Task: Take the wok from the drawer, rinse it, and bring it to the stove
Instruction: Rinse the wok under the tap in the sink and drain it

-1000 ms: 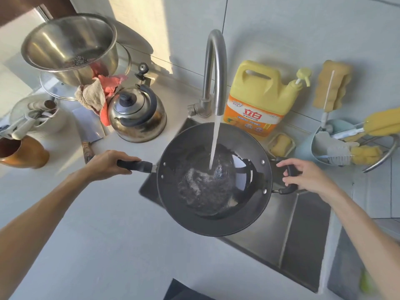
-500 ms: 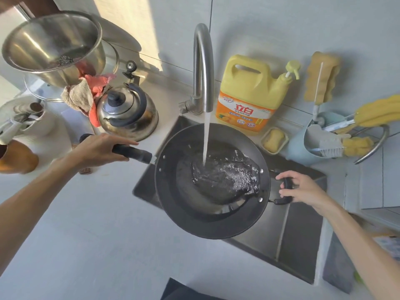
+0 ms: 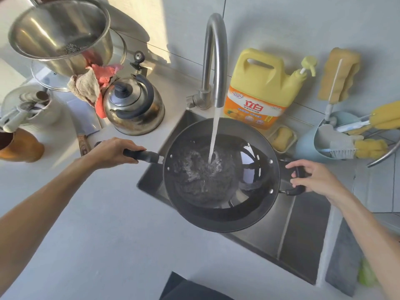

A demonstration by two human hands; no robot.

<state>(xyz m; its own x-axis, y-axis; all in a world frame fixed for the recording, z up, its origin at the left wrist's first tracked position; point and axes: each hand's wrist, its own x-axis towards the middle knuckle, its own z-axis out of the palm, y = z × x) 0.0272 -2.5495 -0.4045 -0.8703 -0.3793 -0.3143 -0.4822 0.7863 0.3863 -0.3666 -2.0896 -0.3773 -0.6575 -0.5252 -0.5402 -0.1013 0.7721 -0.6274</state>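
A dark round wok [image 3: 218, 215] hangs over the steel sink [image 3: 303, 239], directly under the curved tap [image 3: 213, 61]. A stream of water [image 3: 214, 135] falls into the middle of the wok, and water pools and foams in its bottom. My left hand [image 3: 112, 151] is shut on the wok's long black handle at its left side. My right hand [image 3: 313, 178] holds the small black loop handle on the wok's right side, fingers curled around it.
A steel kettle [image 3: 134, 105] stands on the counter left of the tap, with cloths and a steel bowl [image 3: 58, 35] behind it. A yellow detergent jug [image 3: 259, 87] stands behind the sink, and a blue holder [image 3: 311, 146] with brushes and sponges to the right.
The wok has levelled and shifted so the stream hits its middle. The water sloshed from the right side back toward the centre. Both hands keep their grips.
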